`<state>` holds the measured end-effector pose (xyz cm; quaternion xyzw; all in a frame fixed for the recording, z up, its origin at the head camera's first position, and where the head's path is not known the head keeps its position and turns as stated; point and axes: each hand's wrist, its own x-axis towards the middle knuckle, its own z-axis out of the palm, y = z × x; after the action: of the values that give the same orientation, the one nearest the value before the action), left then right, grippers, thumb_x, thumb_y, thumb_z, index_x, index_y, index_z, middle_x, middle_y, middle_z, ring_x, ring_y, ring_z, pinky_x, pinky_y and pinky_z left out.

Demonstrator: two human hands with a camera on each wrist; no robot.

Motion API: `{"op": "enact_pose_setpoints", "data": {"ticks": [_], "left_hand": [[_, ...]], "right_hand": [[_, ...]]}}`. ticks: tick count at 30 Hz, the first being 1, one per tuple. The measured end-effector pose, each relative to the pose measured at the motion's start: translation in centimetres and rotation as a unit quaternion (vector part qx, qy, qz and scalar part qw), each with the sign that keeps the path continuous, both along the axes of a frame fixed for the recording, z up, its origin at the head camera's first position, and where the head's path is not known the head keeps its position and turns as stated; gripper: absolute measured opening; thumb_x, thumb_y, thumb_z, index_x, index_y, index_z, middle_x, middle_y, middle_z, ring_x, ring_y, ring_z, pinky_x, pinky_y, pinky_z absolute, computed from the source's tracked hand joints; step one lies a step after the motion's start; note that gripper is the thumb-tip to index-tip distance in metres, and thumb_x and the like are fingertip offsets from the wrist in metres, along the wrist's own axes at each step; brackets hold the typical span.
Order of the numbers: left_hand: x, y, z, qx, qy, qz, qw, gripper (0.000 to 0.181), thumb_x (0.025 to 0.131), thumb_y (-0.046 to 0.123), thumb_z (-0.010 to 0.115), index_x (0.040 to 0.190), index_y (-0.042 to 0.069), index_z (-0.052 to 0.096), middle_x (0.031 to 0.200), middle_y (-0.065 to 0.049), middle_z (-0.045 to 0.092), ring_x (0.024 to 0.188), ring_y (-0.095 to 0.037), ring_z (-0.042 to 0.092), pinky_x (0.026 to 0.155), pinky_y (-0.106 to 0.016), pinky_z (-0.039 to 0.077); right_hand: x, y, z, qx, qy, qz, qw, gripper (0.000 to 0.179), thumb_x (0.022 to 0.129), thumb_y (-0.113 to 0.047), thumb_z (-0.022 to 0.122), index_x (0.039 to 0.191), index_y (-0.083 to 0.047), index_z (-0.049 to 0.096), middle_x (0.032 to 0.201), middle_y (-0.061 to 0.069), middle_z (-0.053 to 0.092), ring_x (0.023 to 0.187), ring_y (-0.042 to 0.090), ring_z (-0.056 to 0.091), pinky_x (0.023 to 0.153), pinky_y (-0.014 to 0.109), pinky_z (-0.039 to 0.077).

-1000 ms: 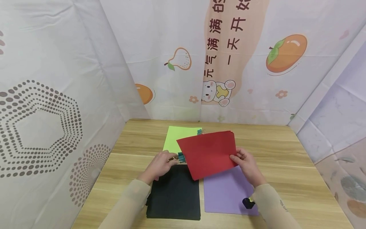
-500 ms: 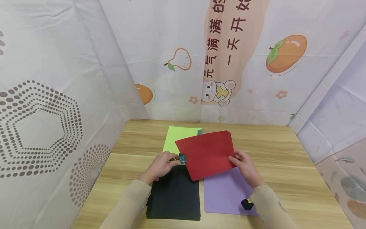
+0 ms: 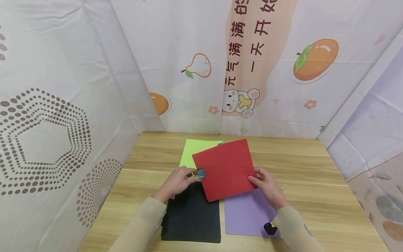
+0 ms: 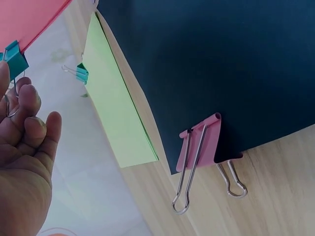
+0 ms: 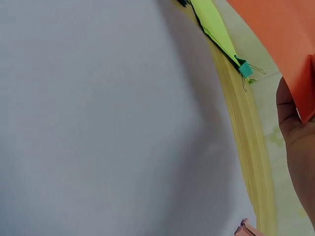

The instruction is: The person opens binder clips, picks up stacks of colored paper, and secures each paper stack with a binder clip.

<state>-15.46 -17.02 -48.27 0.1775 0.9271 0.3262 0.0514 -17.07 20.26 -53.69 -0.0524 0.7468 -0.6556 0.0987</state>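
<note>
A stack of red paper (image 3: 225,171) is held up, tilted, between my two hands, over parts of the other stacks. My left hand (image 3: 177,180) pinches the wire handles of a teal binder clip (image 3: 201,174) at the red paper's left edge. In the left wrist view, that clip's teal body (image 4: 15,61) meets the edge of the red sheets. My right hand (image 3: 268,187) pinches the red paper's right edge, thumb in front. The right wrist view shows the right hand's fingers (image 5: 285,105) behind the paper, which looks orange there.
Black paper (image 3: 192,217) lies front left, with a pink binder clip (image 4: 204,145) on its edge. Purple paper (image 3: 245,217) lies front right. Behind is bright green paper (image 3: 192,150) with another teal clip (image 5: 245,69). A black object (image 3: 270,228) is at my right wrist.
The red paper has turned to face the camera more, its right side shifting left with my right hand. The teal clip has moved onto its left edge; my left hand stays nearly in place.
</note>
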Motion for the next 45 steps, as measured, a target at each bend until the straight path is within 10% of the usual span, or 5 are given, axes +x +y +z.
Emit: {"op": "enact_pose_setpoints", "data": {"ticks": [26, 45], "left_hand": [[-0.4, -0.4, 1.0, 0.021, -0.014, 0.024, 0.9994, 0.045, 0.094, 0.035, 0.071, 0.133, 0.013, 0.066, 0.077, 0.005, 0.056, 0.066, -0.012, 0.052, 0.059, -0.029, 0.046], [0.1, -0.2, 0.0, 0.049, -0.012, 0.034, 0.9982, 0.074, 0.094, 0.039, 0.072, 0.157, 0.018, 0.039, 0.149, -0.003, 0.049, 0.126, -0.029, 0.056, 0.102, -0.048, 0.051]], "right_hand": [[0.3, -0.5, 0.6, 0.008, -0.024, 0.012, 0.9996, 0.033, 0.094, -0.009, 0.073, 0.117, 0.008, 0.056, 0.103, 0.009, 0.077, 0.088, 0.008, 0.071, 0.079, 0.023, 0.054], [0.0, 0.7, 0.7, -0.01, -0.031, -0.038, 0.9988, 0.033, 0.102, -0.019, 0.065, 0.122, 0.002, 0.05, 0.092, -0.001, 0.076, 0.079, 0.011, 0.071, 0.073, 0.026, 0.056]]}}
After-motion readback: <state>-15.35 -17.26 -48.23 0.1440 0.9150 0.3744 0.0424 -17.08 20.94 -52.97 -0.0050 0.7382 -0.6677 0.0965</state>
